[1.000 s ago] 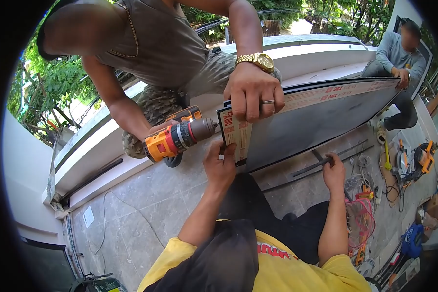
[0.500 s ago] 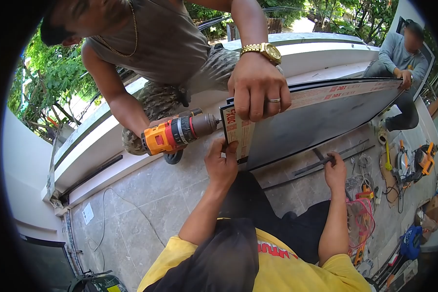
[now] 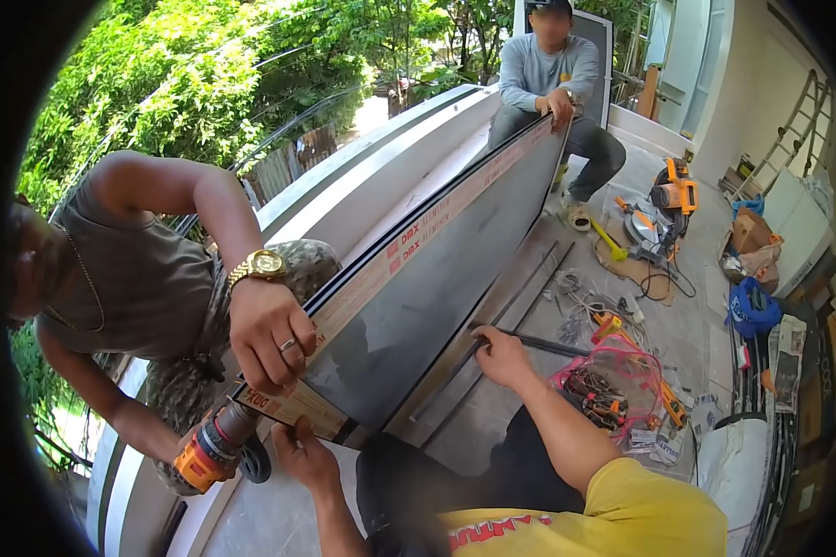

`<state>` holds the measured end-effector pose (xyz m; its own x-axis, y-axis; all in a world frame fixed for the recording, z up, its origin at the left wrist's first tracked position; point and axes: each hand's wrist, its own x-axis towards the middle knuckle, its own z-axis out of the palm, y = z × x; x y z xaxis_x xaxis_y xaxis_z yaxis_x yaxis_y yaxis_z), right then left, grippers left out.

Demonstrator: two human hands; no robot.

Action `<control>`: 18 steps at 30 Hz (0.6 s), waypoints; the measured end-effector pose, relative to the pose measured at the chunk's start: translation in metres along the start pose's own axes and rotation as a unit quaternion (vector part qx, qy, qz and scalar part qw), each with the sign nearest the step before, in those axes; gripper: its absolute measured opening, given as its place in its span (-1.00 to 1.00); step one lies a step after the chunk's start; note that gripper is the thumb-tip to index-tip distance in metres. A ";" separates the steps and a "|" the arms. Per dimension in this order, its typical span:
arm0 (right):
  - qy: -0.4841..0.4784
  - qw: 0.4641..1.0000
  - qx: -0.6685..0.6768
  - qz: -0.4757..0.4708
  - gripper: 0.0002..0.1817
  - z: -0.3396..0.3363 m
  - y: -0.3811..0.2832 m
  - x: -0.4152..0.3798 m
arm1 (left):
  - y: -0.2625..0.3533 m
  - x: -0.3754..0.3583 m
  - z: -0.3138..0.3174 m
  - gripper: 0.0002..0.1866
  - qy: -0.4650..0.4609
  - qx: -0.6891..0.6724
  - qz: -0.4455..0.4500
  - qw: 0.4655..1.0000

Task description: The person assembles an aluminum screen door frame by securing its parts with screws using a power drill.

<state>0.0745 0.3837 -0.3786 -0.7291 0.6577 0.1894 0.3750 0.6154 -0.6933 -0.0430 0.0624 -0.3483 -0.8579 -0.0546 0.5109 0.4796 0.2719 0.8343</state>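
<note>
A dark framed panel [image 3: 409,306] with printed protective tape along its frame stands tilted on its long edge. My left hand [image 3: 306,457] is at the panel's near lower corner, its fingers against the taped frame. In my right hand [image 3: 503,356] is the end of a dark metal strip [image 3: 553,346], held low beside the panel. A co-worker at the left grips the panel's top near corner and holds an orange cordless drill [image 3: 200,461] against its end. Another seated co-worker [image 3: 550,74] has both hands on the far corner.
Long dark strips [image 3: 520,311] lie on the tiled floor beyond the panel. To the right are a pink bag of tools [image 3: 613,385], an orange miter saw [image 3: 671,197], a yellow hammer-like tool [image 3: 608,239], a blue bag [image 3: 752,306] and a ladder [image 3: 794,139].
The view has swung to the right and up, so the panel and near co-worker appear farther left and more of the far floor shows. My hands keep their holds.
</note>
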 end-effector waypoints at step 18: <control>0.000 0.996 0.018 -0.086 -0.66 0.007 0.023 0.008 | 0.002 -0.004 0.002 -0.86 0.044 0.044 -0.003 0.998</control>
<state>0.0726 0.3999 -0.3979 -0.7810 0.5438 0.3072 0.2243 0.7032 -0.6747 -0.0392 0.0651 -0.3493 -0.8391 -0.1402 0.5256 0.4532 0.3541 0.8180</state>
